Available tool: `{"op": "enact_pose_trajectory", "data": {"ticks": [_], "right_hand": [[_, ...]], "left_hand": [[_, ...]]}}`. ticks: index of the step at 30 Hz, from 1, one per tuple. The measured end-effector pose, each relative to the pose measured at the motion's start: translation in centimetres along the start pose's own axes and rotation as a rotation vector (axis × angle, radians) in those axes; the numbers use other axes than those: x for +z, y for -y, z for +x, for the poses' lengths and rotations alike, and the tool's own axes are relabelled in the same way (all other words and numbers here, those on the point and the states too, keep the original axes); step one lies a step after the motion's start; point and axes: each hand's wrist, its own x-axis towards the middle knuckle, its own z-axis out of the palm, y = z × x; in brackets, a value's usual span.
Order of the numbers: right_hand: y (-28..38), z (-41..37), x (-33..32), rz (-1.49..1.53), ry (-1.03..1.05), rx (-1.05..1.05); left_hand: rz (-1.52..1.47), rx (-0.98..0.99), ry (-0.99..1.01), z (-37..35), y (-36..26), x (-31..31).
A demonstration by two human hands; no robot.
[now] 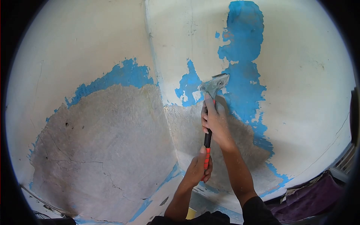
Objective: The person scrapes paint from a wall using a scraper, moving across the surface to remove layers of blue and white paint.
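A long-handled scraper (215, 85) with a wide metal head and a black and red handle is held in both hands. Its blade edge lies over the wall between a small blue patch (189, 83) and a tall blue patch (245, 80), where the white paint is gone. My right hand (215, 119) wraps the upper handle just below the head, thumb stretched along it. Lower down, my left hand (198, 168) is closed around the red grip (207, 159). White dust coats the scraper head and the fingers.
White painted walls (300, 75) meet at a corner (153, 56). Bare grey plaster (112, 127) with cracks covers the lower left wall, edged by blue paint (116, 77). Dark purple cloth (311, 200) lies at the lower right, beside a slatted object (345, 165).
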Motion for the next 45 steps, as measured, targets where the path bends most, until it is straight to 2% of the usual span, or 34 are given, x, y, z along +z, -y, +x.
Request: {"op": "enact_pose_trajectory", "data": {"ticks": [9,18,22,30,39,45], "right_hand": [[1.0,3.2,2.5,-0.017,0.027,-0.036],[-5.4,-1.1,-1.1,0.427,0.158,0.094],[-4.7,-2.2,-0.7,0.376,0.212,0.064],[-1.1,1.0,1.1,0.345,0.256,-0.045],[2.9,4.5,3.4,0.190,0.206,-0.142],[3.0,4.5,3.7,0.183,0.188,-0.135]], "left_hand": [[-0.032,0.072,-0.080,2.0,-2.6,-0.9],[-0.030,0.015,-0.031,0.3,2.0,-1.4],[0.052,0.067,-0.063,1.2,-0.1,-1.6],[0.088,0.167,-0.064,3.2,-4.4,-1.3],[0.059,0.286,-0.106,5.9,-8.6,-0.7],[0.041,0.247,-0.115,5.6,-8.9,-0.8]]}}
